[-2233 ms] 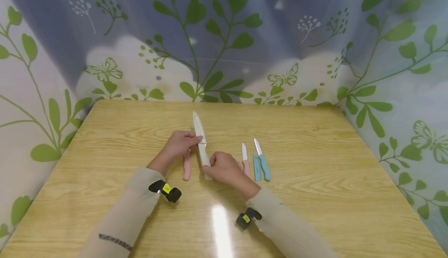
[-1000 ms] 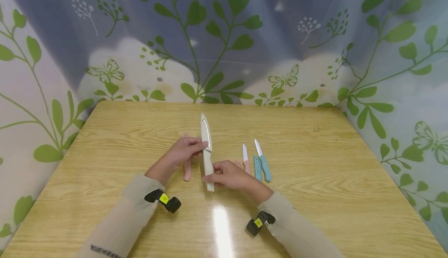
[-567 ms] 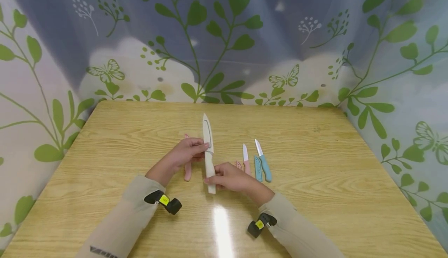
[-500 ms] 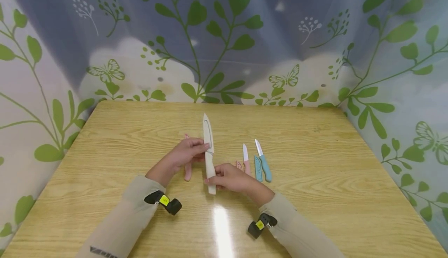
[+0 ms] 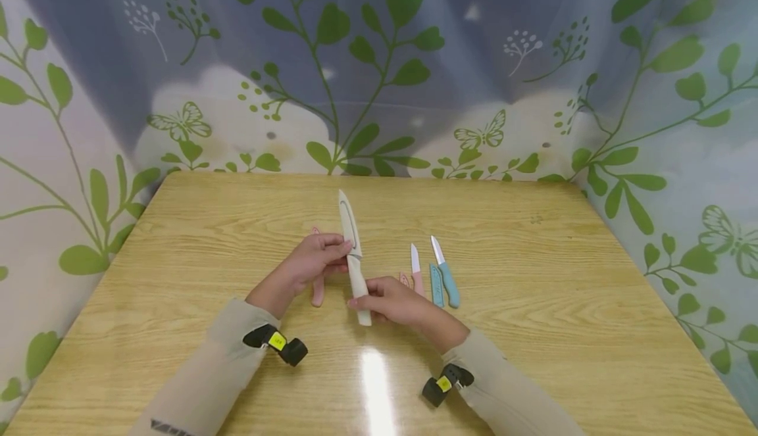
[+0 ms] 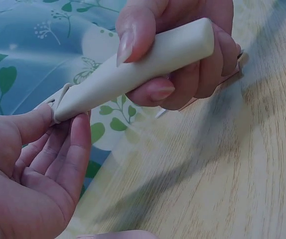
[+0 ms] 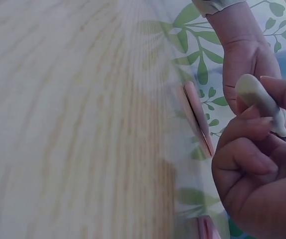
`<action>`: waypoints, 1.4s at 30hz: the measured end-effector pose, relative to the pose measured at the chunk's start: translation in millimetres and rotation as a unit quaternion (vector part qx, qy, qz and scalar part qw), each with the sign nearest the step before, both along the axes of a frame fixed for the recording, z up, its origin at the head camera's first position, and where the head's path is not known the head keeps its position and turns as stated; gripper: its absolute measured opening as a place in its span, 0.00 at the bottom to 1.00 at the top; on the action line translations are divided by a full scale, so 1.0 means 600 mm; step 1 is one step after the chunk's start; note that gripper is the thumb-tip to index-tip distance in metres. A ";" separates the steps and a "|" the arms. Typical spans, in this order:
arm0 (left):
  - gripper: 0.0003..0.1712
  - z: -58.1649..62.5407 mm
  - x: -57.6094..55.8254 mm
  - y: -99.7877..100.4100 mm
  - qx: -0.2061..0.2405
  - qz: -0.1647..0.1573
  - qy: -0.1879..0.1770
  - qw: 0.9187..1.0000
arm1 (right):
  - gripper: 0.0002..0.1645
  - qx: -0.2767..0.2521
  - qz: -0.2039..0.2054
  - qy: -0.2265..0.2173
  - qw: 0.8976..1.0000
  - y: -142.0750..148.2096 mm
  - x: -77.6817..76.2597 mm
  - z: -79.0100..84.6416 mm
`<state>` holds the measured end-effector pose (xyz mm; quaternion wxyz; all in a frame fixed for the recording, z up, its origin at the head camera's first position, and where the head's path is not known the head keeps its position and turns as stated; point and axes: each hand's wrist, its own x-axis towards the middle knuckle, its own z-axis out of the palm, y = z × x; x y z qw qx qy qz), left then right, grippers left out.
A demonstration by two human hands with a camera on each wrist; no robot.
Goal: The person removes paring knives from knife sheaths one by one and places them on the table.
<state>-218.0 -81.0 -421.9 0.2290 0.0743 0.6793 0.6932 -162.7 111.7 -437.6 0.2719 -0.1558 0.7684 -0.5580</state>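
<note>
A cream knife [image 5: 358, 281] in a matching slotted sheath [image 5: 348, 219] is held over the table, its tip pointing away. My left hand [image 5: 308, 257] pinches the sheath at the end near the handle, thumb on top. With thumb and curled fingers, my right hand [image 5: 395, 301] grips the butt end of the handle. In the left wrist view the cream handle [image 6: 128, 69] runs from one hand to the other, and the sheath mouth sits against it. Under my left hand lies a pink-handled knife [image 5: 318, 291], partly hidden.
Right of my hands lie a bare pink knife [image 5: 418, 281], a pink sheath [image 5: 404, 280] partly covered by my right hand, a blue sheath [image 5: 436, 285] and a bare blue knife [image 5: 449, 283]. The wooden table [image 5: 521, 344] meets a leaf-patterned curtain [image 5: 379, 94] behind.
Since about two seconds ago both hands and the cream knife have shifted right, and the handle nearer to me. In the last half second the knife's tip has swung slightly left.
</note>
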 end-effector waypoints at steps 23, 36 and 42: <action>0.14 -0.003 0.001 -0.008 0.084 0.009 -0.006 0.996 | 0.31 -0.096 -0.022 -0.068 0.993 0.031 0.004 0.000; 0.13 -0.005 0.006 -0.015 0.096 0.031 -0.024 0.995 | 0.27 -0.106 -0.070 -0.064 0.990 0.047 0.003 -0.004; 0.08 -0.006 0.012 -0.024 0.108 0.027 -0.038 0.993 | 0.26 -0.115 -0.087 -0.051 0.988 0.061 0.002 -0.003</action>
